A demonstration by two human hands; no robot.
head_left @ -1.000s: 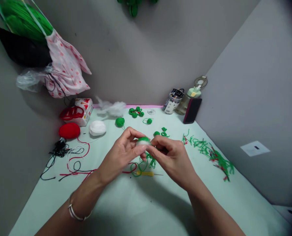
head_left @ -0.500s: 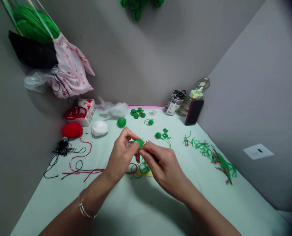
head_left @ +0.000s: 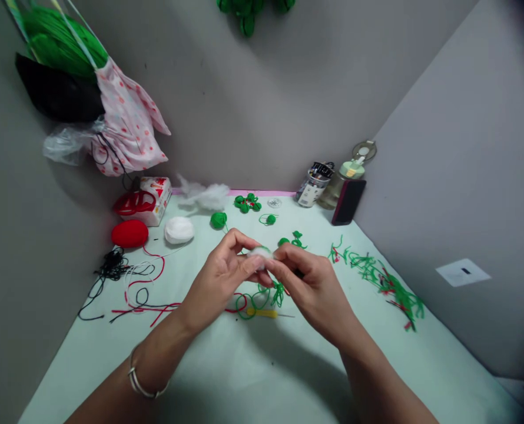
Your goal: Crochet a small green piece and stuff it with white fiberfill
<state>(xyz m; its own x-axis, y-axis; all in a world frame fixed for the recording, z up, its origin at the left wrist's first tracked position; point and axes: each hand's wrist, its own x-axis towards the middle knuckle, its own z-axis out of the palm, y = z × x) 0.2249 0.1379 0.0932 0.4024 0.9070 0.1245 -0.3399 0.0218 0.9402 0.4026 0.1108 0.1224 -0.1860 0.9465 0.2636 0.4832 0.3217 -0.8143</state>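
Observation:
My left hand point(head_left: 218, 274) pinches a small green crocheted piece point(head_left: 265, 248) between thumb and fingers. White fluffy stuffing point(head_left: 257, 253) shows on its near side. From the right, the thumb and fingertips of my right hand point(head_left: 312, 282) close on the same piece. Both hands are raised a little above the table. Below them lie loops of green yarn point(head_left: 277, 291) and a yellow-handled tool point(head_left: 262, 313) with a thin metal shaft, perhaps a crochet hook. A small green yarn ball point(head_left: 218, 221) lies just beyond my left hand.
At the left are red yarn point(head_left: 129, 234), white yarn point(head_left: 179, 230) and black strands point(head_left: 112, 264). Fluffy stuffing point(head_left: 204, 196) and finished green pieces point(head_left: 247, 203) line the back. A phone point(head_left: 349, 202) leans at the back right; yarn scraps point(head_left: 390, 282) lie along the right.
The held piece has turned and moved slightly right; white stuffing now faces me where green showed before. My right hand has shifted right, uncovering the yellow-handled tool's shaft.

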